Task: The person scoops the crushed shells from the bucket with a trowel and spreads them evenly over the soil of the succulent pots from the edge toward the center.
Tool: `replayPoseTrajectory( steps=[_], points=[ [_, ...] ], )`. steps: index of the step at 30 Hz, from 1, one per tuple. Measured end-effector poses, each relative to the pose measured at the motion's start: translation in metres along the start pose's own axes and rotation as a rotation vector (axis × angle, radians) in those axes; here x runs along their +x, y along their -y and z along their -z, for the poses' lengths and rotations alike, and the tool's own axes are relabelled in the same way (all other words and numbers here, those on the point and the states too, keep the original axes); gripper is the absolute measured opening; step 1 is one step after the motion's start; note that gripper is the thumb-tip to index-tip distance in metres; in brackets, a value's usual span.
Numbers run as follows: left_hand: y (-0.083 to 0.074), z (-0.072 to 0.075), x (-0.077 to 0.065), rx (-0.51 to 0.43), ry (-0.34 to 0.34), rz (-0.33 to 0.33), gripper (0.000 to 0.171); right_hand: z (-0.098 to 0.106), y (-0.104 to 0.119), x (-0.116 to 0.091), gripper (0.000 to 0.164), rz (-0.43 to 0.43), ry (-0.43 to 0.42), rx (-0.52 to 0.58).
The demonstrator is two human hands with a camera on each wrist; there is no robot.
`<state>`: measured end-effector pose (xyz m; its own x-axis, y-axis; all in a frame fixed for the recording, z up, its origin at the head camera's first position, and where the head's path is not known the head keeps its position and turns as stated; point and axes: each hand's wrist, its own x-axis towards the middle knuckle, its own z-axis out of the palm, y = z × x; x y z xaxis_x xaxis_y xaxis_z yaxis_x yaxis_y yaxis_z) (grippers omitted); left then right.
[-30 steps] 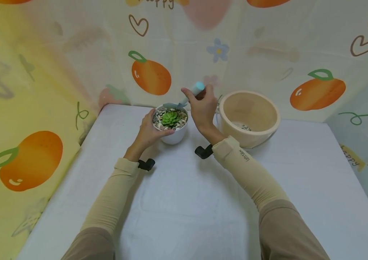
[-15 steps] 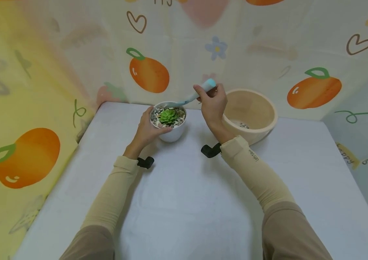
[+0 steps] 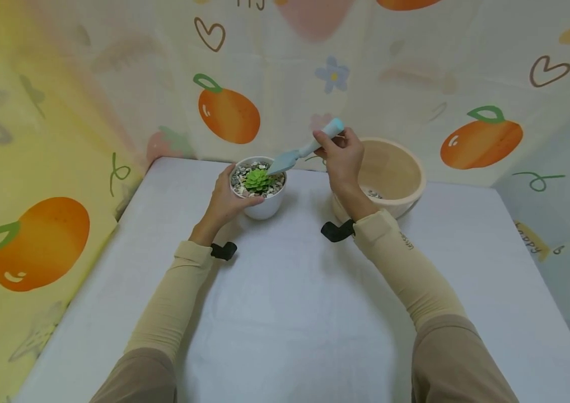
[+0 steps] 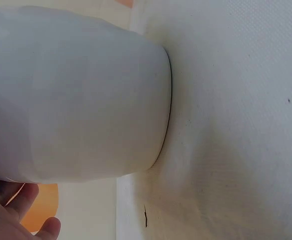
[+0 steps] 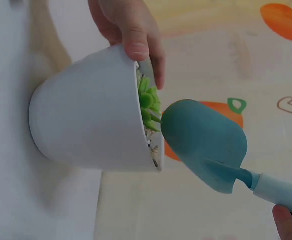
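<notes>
A small white flowerpot [image 3: 266, 210] stands upright on the table, filled with pebbles around a green succulent [image 3: 257, 180]. My left hand [image 3: 223, 198] grips its left side, thumb along the front rim. In my right hand [image 3: 344, 165] is the handle of a light-blue hand trowel [image 3: 284, 162]. The trowel slants down to the left, and its blade tip is beside the succulent, over the right part of the pot. From the right wrist, the blade [image 5: 200, 142] appears close to the leaves; whether it touches them I cannot tell.
A large cream pot [image 3: 418, 193] stands behind my right hand, partly hidden by it, with a few pebbles [image 3: 374, 194] at the bottom. A white cloth covers the table [image 3: 285, 313]. A fruit-print backdrop [image 3: 285, 73] rises behind and at the sides.
My right hand has moved right, away from the pot. The trowel blade has come from the far rim to beside the succulent, its face now visible. The left hand keeps its grip.
</notes>
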<state>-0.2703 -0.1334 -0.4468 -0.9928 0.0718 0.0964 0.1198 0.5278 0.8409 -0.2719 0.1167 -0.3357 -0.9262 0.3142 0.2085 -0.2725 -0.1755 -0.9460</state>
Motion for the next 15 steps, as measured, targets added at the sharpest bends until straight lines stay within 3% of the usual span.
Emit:
replayPoseTrajectory(
  steps=[15],
  points=[
    [-0.004,0.000,-0.002,0.010,0.000,0.018,0.115,0.025,0.012,0.017,0.015,-0.034,0.013,0.058]
  ],
)
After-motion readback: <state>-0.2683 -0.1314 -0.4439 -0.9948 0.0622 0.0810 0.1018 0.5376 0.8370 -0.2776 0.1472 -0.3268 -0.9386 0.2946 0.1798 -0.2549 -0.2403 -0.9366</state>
